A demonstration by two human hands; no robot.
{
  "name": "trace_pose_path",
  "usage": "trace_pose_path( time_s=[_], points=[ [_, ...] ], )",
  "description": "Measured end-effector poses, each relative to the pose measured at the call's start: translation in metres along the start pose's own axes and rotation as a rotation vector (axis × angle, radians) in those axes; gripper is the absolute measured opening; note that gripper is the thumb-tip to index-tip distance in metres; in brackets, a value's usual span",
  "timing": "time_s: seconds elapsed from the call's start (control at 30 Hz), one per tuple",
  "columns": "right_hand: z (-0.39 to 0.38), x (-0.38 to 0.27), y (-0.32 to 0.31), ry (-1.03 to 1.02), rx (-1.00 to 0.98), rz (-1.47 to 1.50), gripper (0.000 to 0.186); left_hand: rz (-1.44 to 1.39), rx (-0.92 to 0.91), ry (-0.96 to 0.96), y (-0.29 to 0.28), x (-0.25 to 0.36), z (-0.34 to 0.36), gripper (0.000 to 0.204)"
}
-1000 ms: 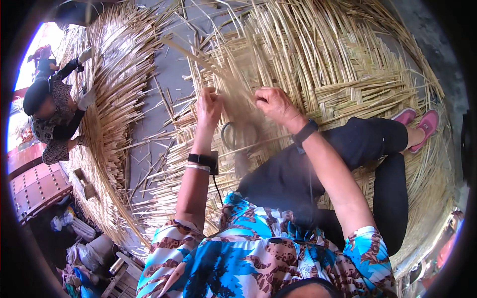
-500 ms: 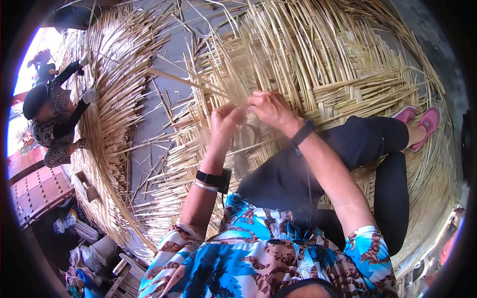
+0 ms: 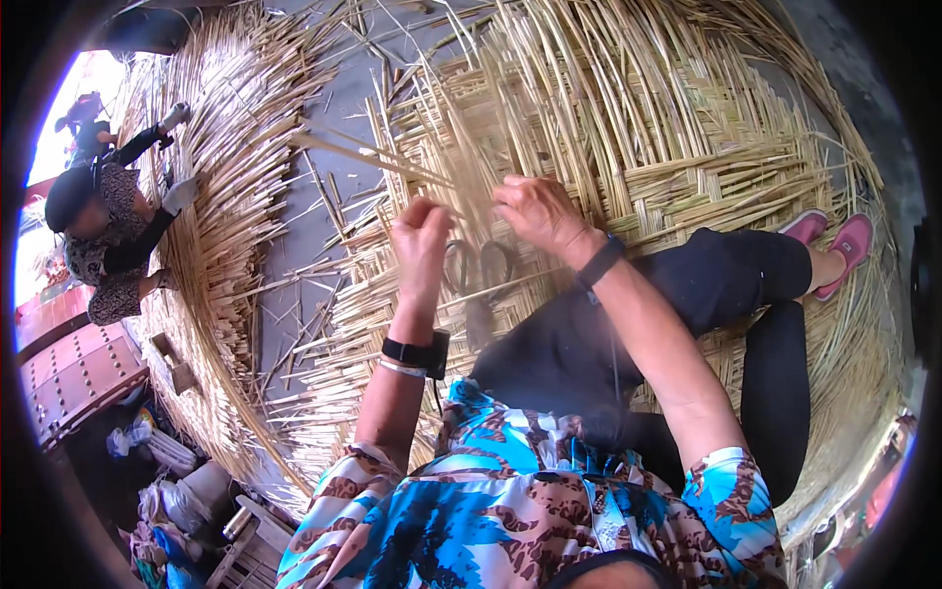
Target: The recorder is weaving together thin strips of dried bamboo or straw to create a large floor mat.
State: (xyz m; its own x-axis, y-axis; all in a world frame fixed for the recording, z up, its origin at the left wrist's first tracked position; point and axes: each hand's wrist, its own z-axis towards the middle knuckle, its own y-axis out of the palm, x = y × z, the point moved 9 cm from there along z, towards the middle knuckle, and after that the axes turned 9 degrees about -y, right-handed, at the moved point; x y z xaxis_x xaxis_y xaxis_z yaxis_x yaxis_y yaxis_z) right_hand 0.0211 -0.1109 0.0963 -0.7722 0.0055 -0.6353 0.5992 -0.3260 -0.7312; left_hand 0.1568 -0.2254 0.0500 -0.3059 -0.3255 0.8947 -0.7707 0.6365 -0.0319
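Observation:
A large woven mat of split straw-coloured reeds (image 3: 677,191) spreads under and ahead of my hands, with long loose ends standing out beyond the weave. My left hand (image 3: 422,240) is raised over it with curled, pinched fingers; whatever they hold is hidden. Pale reed strips (image 3: 397,165) pass just beyond its fingertips. To its right, my right hand (image 3: 543,214) is also closed, its thumb and fingers pressed together beside smeared upright reeds. I cannot make out what is in that pinch. Below and between the hands, blurred dark-handled scissors (image 3: 478,319) appear over the weave.
Another reed mat (image 3: 231,187) lies to the left, where a co-worker in gloves (image 3: 108,221) bends over its edge. Broken reed bits litter the grey floor (image 3: 294,236) between the mats. My leg in dark trousers (image 3: 706,280) stretches right across the weave. Bags (image 3: 182,510) lie lower left.
My hands have drawn apart: the left has moved left, while the right stays nearly in place. The scissors' handles show more plainly between them. The co-worker's gloved hands have shifted slightly.

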Motion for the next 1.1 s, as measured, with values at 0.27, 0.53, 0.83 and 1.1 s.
trace_pose_path(
  time_s=[0.27,0.53,0.83,1.1],
  points=[
    [0.0,0.013,0.004,0.134,0.005,0.167,0.012,0.625,0.194,0.252,-0.044,0.027,-0.004,0.012],
    [-0.005,0.013,-0.006,0.205,-0.015,0.21,0.012,1.162,-0.14,0.352,0.045,-0.007,-0.062,0.017],
    [-0.007,0.017,-0.007,0.214,0.0,0.238,0.013,0.705,0.094,0.111,-0.009,0.0,0.032,0.026],
    [-0.005,0.021,-0.005,0.24,0.018,0.264,0.015,0.9,0.174,0.047,-0.008,0.0,0.04,0.024]
  ],
)
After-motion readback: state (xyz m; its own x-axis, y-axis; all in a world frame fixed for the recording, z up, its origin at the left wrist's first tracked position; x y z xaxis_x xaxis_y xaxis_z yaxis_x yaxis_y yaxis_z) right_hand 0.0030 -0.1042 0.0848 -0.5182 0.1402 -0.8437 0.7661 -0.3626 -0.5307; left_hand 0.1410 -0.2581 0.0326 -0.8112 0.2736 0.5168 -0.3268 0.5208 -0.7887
